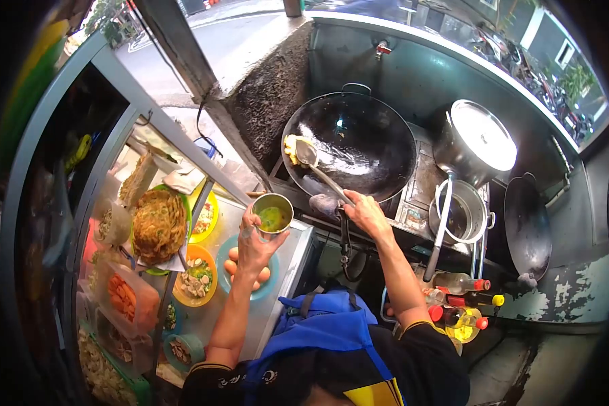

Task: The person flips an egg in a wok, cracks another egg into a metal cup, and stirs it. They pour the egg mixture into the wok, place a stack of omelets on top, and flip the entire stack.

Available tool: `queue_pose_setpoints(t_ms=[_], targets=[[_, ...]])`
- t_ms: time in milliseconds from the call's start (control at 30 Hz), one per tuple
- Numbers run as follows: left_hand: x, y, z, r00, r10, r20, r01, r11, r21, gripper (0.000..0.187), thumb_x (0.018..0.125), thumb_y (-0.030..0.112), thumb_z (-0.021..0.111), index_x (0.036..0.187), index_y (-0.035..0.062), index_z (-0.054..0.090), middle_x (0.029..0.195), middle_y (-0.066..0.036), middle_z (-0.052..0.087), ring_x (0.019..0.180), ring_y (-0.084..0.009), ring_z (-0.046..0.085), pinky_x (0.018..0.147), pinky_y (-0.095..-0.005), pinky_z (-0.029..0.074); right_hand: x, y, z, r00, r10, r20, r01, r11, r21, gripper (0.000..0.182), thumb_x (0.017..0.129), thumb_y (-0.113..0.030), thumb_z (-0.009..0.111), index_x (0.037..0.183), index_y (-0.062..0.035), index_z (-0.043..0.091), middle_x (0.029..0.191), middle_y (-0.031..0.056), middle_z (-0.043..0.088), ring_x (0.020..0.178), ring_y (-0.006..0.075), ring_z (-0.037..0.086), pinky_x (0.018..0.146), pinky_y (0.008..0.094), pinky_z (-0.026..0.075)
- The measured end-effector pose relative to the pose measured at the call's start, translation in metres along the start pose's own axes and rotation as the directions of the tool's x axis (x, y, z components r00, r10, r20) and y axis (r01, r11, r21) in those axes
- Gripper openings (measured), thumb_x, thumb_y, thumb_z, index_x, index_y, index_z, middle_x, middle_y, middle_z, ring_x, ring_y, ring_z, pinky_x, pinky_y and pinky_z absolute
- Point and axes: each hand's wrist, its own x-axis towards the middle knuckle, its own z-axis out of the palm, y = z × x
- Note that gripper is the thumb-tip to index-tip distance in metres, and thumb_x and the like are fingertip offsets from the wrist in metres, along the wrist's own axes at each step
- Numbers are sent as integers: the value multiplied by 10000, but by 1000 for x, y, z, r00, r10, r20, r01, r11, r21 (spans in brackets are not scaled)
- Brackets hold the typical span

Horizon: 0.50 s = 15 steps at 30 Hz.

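My left hand is wrapped round a metal cup with a yellow-green mixture inside, held above the counter's edge. In my right hand is the handle of a metal ladle. The ladle's bowl rests at the left side of a large black wok, against some yellow cooked food. The wok's surface looks oily. Below my left hand, brown eggs lie in a blue bowl.
A lidded steel pot and a smaller saucepan stand right of the wok. Bottles cluster near my right elbow. At left, a glass case holds a plate of fried food, an orange bowl and plastic tubs.
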Motion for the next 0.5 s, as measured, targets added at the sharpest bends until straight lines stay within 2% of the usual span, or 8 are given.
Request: queue_pose_setpoints(t_ms=[67,133,167,267,300,333,400,500], targets=[[22,-2,12,999,42,-7,-42,999,-22,754,703,221,911,1222,67,387,1005,-129,481,976,-356,548,931,-472,468,-4,1,-1,998,-62,-16,62,998,13,436,881,-197,677,1296,-83,612,1000,252,708,941,427,680,865,503,542],[42,-2,23,991,-88,105,97,992,-82,678,683,191,926,1047,87,364,1256,-251,547,1165,-397,566,1001,-474,455,-5,-3,-5,999,-36,20,36,999,10,436,880,-187,677,1296,-76,602,982,249,710,917,430,683,845,508,544],[54,-4,32,996,-12,89,15,1000,-26,676,665,177,933,1041,91,378,1150,-177,557,1112,-360,583,963,-466,469,-6,-3,-5,999,-35,19,35,999,15,436,880,-187,677,1296,-76,602,982,249,710,917,430,683,845,508,544],[87,-8,53,981,132,141,-133,991,-1,657,665,176,929,1036,93,392,1116,-149,550,1083,-359,586,939,-469,475,-7,-1,-2,999,-46,26,45,999,19,437,880,-181,679,1296,-79,593,952,234,716,894,430,685,813,514,548],[95,-20,70,980,142,140,-117,978,-171,646,663,188,920,1042,89,406,1122,-145,547,1055,-377,582,912,-472,482,-8,0,0,998,-56,19,56,998,7,435,882,-180,678,1295,-80,588,941,230,716,884,430,686,800,517,550],[107,-21,78,978,148,145,-122,977,-174,646,663,188,920,1042,89,406,1122,-145,547,1055,-377,582,912,-472,482,-9,2,2,998,-65,11,65,998,-6,434,883,-178,676,1295,-80,583,929,225,717,874,431,686,788,519,552],[128,-22,95,934,310,177,-312,950,-15,648,663,198,909,1066,84,414,1073,-139,531,1023,-387,577,907,-458,484,-9,5,10,998,-61,5,61,998,-8,430,887,-177,664,1297,-106,553,913,225,709,869,439,681,758,535,547],[151,-31,126,917,302,259,-321,947,32,641,656,178,886,1096,81,431,1130,-168,542,1078,-404,565,920,-471,471,-13,1,7,997,-77,-21,78,997,26,388,894,-178,629,1266,-124,530,879,220,702,839,447,676,731,554,543]])
